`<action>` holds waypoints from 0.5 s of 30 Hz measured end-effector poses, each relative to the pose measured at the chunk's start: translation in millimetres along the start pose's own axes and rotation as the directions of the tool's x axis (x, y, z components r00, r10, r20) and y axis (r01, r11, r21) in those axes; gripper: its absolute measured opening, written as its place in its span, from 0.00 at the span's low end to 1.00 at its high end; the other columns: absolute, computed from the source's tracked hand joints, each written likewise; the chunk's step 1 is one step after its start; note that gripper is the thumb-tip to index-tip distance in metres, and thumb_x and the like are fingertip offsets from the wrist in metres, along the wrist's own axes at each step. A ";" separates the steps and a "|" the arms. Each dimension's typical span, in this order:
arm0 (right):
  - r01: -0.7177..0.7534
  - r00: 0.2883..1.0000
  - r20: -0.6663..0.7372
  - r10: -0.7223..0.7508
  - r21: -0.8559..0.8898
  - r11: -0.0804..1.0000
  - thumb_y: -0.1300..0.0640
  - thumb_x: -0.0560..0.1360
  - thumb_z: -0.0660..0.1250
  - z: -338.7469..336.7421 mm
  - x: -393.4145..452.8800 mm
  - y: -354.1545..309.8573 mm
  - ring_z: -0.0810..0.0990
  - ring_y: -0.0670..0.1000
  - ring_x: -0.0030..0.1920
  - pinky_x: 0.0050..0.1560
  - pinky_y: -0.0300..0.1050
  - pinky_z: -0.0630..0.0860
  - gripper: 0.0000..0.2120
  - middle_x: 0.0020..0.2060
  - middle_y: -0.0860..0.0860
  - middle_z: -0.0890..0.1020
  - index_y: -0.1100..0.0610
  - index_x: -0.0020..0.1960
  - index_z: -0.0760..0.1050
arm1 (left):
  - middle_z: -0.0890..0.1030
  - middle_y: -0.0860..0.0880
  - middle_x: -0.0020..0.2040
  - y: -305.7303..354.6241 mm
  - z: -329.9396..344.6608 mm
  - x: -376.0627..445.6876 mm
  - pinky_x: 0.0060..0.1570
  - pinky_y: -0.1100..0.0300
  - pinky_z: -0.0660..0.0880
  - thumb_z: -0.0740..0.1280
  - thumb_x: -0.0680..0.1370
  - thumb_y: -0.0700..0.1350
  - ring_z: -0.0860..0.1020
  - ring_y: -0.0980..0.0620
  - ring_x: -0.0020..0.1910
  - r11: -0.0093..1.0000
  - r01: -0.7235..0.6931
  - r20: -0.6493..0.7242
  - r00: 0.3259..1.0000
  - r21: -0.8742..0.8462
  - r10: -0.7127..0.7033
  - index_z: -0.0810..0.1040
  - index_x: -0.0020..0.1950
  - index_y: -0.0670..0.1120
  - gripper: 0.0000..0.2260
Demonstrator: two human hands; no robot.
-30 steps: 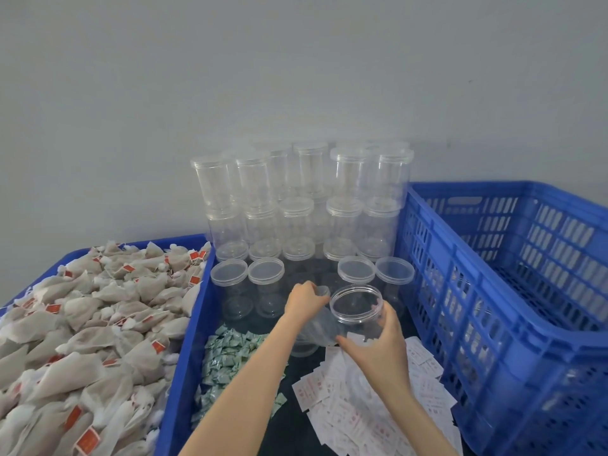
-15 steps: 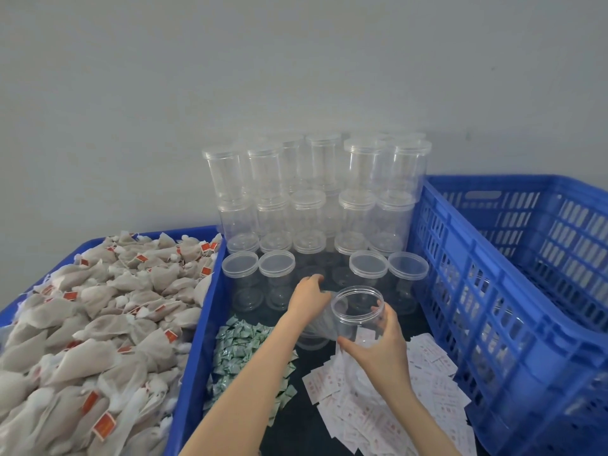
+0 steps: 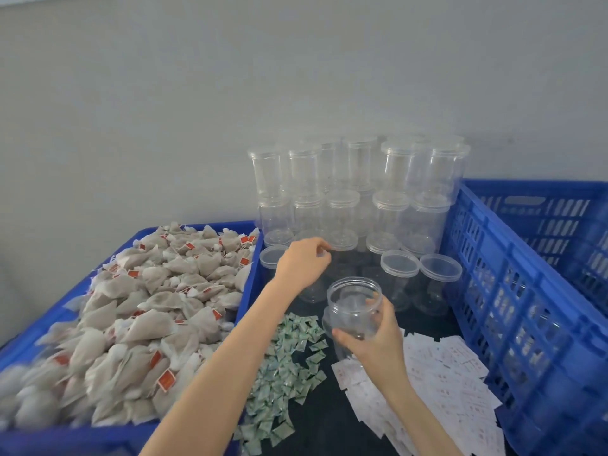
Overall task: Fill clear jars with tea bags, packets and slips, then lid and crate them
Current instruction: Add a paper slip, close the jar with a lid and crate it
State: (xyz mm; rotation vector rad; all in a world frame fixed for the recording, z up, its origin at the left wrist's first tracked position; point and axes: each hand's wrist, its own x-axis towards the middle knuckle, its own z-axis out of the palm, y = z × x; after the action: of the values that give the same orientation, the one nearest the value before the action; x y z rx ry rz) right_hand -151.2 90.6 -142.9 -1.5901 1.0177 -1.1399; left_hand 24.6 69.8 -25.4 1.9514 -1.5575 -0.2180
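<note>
Right hand (image 3: 378, 343) grips an open clear jar (image 3: 355, 307) above the slips (image 3: 444, 373), near centre. Left hand (image 3: 304, 263), fingers loosely curled and holding nothing, hovers before the stacked jars (image 3: 355, 192).

Tea bags (image 3: 138, 311) left, jars (image 3: 358, 199) behind, crate (image 3: 526, 291) right

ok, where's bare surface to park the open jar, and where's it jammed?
Free: the dark tabletop strip between the green packets and the white slips, and a smaller dark patch between the front jars and the slips. The right crate looks empty as far as visible. Crowded: the stacked jars at the wall, and the tea bag crate, heaped full.
</note>
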 end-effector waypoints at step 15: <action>0.043 0.950 0.304 -0.065 0.080 0.996 0.43 0.53 0.80 73.0 -40.7 -39.4 0.74 0.39 0.63 0.59 0.36 0.72 0.45 0.62 0.39 0.75 0.38 0.66 0.64 | 0.78 0.47 0.59 -104.6 -77.7 -86.4 0.53 0.54 0.76 0.66 0.76 0.47 0.77 0.48 0.55 0.771 0.284 0.082 0.914 0.570 -0.397 0.75 0.63 0.50 0.15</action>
State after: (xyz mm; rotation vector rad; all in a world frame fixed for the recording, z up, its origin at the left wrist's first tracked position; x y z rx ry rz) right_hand -85.8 153.7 -126.3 -1.6823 0.7247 -0.9177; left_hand 123.7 189.3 -43.7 2.7526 -1.4767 -0.1228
